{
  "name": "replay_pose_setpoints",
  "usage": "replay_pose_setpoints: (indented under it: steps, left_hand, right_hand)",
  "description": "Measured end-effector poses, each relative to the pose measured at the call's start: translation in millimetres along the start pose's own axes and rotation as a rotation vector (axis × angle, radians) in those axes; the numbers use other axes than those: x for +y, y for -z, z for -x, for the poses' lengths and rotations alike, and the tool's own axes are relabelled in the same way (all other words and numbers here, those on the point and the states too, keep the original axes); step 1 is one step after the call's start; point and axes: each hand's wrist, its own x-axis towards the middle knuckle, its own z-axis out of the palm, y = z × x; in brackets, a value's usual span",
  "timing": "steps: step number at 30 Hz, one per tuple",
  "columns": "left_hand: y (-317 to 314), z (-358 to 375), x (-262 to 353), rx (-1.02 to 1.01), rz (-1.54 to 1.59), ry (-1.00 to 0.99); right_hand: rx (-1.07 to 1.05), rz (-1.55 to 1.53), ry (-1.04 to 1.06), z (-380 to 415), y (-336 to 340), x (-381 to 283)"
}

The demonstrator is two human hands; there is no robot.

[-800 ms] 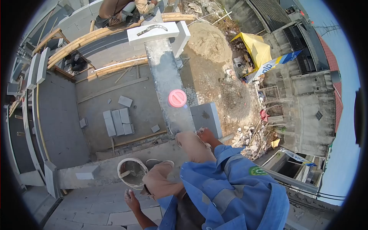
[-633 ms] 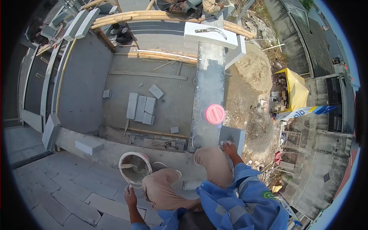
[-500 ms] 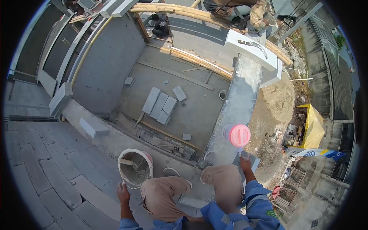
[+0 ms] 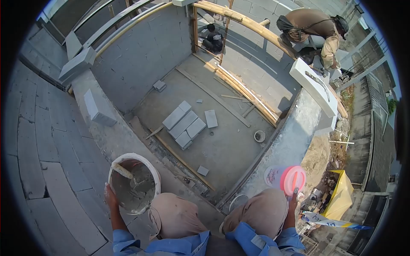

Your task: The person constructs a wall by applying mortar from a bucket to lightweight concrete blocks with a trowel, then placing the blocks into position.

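My left hand (image 4: 112,197) is at the outer left side of a mortar bucket (image 4: 157,179), its fingers closed against the rim. Wet grey mortar (image 4: 141,187) fills part of the bucket, and a trowel (image 4: 122,170) with a pale handle rests in it. On the right, a clear jug (image 4: 274,176) with a pink lid (image 4: 294,179) stands on the concrete wall top (image 4: 284,141). My right hand (image 4: 292,204) is closed at the jug's near side, just below the lid; its fingertips are partly hidden. My knees are bent between the two.
A sunken room floor (image 4: 171,85) lies ahead, holding stacked blocks (image 4: 181,123) and bamboo poles (image 4: 245,91). A loose block (image 4: 99,107) sits on the left ledge. Beyond the right wall edge is a drop toward a yellow tarp (image 4: 339,192). One co-worker (image 4: 316,25) bends at far right; another (image 4: 213,40) crouches below.
My view has shifted left and lower, so the room appears further right and down. My left hand moved up beside the bucket. My right hand came closer to the jug's lid.
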Motion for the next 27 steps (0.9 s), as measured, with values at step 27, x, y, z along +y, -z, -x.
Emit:
replay_pose_setpoints:
  steps: [27]
  left_hand:
    - [-24,22,22,0.246,0.219,0.255]
  right_hand:
    - [-1.502,0.414,0.813,118,-332,-270]
